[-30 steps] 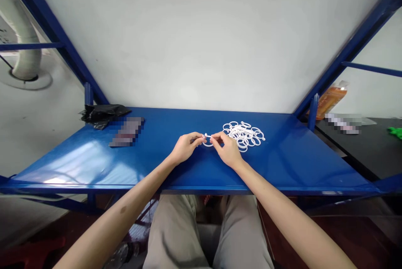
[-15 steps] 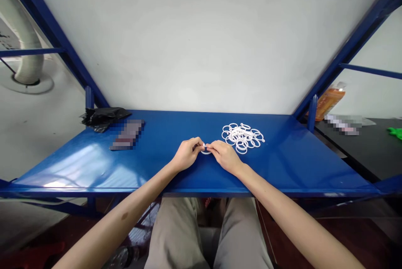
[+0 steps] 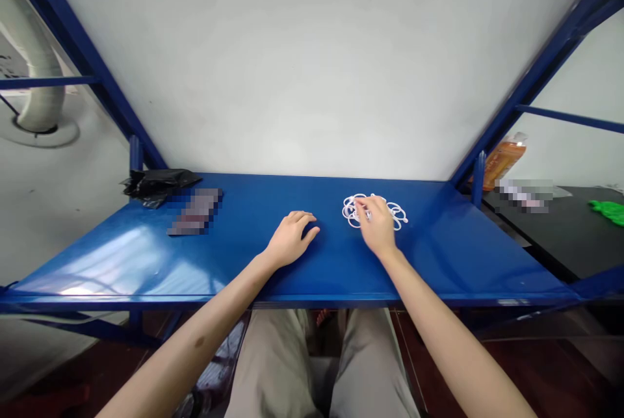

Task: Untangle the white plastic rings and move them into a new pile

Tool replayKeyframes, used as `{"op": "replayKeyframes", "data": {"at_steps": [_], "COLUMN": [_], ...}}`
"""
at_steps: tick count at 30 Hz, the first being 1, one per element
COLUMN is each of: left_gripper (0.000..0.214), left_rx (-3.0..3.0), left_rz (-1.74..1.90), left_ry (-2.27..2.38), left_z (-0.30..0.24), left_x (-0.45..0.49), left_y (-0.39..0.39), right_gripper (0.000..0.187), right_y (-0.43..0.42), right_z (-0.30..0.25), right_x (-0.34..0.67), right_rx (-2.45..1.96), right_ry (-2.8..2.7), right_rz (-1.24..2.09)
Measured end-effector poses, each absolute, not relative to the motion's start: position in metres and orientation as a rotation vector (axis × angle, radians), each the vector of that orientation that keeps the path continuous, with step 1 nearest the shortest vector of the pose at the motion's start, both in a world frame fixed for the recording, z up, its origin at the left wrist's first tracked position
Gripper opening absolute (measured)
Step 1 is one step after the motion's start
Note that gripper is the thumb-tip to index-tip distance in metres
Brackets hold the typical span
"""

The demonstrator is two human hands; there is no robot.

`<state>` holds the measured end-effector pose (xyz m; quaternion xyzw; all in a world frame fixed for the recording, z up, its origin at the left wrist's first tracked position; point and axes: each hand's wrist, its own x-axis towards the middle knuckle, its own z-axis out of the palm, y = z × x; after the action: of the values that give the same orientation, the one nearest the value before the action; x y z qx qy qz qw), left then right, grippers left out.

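A pile of several white plastic rings [image 3: 396,212] lies on the blue metal shelf [image 3: 244,255], right of the middle. My right hand [image 3: 377,228] reaches over the pile's near left side. Its thumb and fingertips are pinched together on a white ring [image 3: 355,212] at the edge of the pile. My left hand [image 3: 291,237] rests on the shelf a little to the left. Its fingers are loosely spread and hold nothing. Both forearms stretch in from the bottom of the view.
A crumpled black plastic bag [image 3: 156,182] and a blurred dark flat object [image 3: 192,211] lie at the shelf's left rear. Blue frame posts rise on both sides. An orange bottle [image 3: 502,159] and a green object [image 3: 609,210] sit on the dark table at the right.
Both hands held one white ring between them at the shelf's middle. The right hand has since moved right and back to the pile with it. The left hand let go and settled on the shelf.
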<state>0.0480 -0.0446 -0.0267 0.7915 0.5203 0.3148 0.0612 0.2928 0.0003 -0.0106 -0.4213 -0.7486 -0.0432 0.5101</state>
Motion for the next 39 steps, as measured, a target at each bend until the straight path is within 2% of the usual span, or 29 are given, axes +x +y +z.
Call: {"op": "replayKeyframes", "data": {"at_steps": [8,14,27,34,39], "left_gripper": [0.024,0.023,0.025,0.025,0.024], "left_rx": [2.418,2.453,2.494,2.525,2.533], "left_rz": [0.851,0.824,0.796,0.805,0.814], "left_ry": [1.617,1.631,1.64,1.649,1.644], "left_z": [-0.031,-0.033,-0.034,-0.035,-0.037], "left_x": [0.049,0.049,0.047,0.048,0.047], "left_y": [-0.043,-0.042,-0.043,-0.043,-0.042], "right_gripper": [0.027,0.03,0.047,0.068,0.072], "right_y": [0.045,0.057,0.063,0.045,0.026], "right_z": [-0.024,-0.03,-0.036,-0.027,-0.011], "right_x": [0.403,0.413,0.407,0.382,0.356], "right_rx": [-1.497,-1.565,-1.607,-1.566,-1.408], "right_ry": [-1.447,-1.399,-1.685,-2.04,-2.341], "right_rz": [-0.06,0.134,0.122,-0.056,-0.148]}}
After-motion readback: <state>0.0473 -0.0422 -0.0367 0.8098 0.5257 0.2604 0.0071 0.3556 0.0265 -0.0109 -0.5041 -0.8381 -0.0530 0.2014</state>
